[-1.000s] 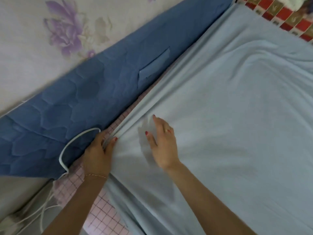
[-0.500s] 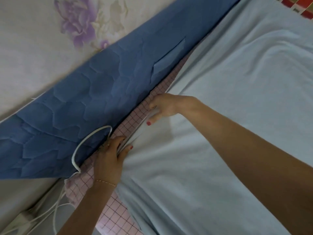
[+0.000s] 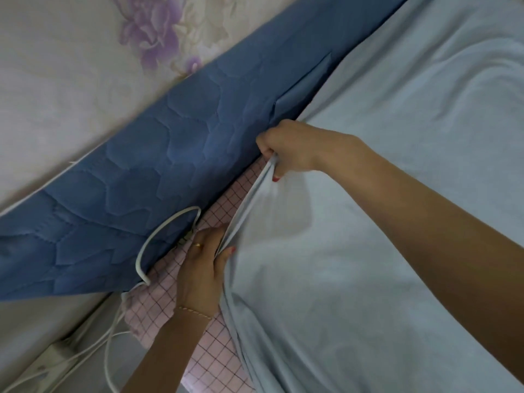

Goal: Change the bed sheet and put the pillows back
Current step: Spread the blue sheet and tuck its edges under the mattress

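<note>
A light blue bed sheet (image 3: pixel 397 194) lies spread over the bed and fills the right side of the view. Its left edge runs beside a strip of pink checked cover (image 3: pixel 209 350) on the mattress. My left hand (image 3: pixel 204 268) pinches that sheet edge low down, thumb on top. Farther along the same edge, my right hand (image 3: pixel 292 150) grips the sheet in curled fingers, and the fabric is pulled taut between the two hands. No pillow is in view.
A dark blue quilted pad (image 3: pixel 141 180) stands along the bed's left side against a pale wall with purple flowers (image 3: pixel 147 32). A white cable (image 3: pixel 158 236) loops over the pad. A power strip (image 3: pixel 48 361) with more cables lies at the bottom left.
My right hand left the flat sheet, reached forward along the edge and took hold of it. The left hand kept its pinch. The view shifted forward.
</note>
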